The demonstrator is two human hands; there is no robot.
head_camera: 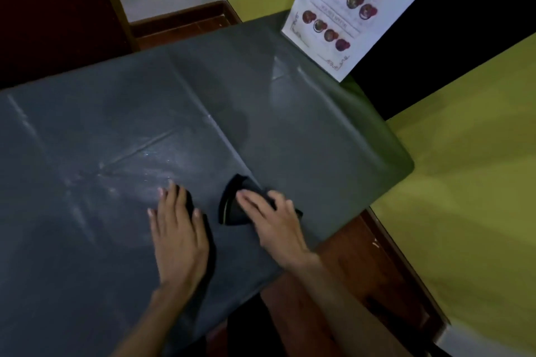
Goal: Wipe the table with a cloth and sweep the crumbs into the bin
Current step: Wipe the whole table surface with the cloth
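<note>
Going left to right, we have the left hand (178,229) pressed flat on the desk (87,139) near its front edge, fingers spread, gripping nothing, though a dark shape under its far side could be cloth; we cannot tell. Just right of it, the right hand (272,217) presses the dark cloth (235,206) flat, fingers loosely over it rather than clenched. Pale crumbs (150,174) lie scattered just beyond the left hand. No bin is visible, so we judge a sweep toward the front edge could drop crumbs on the floor. The shiny desk cover could bunch under pressure. A menu card (342,9) stands at the far right corner, well apart.
</note>
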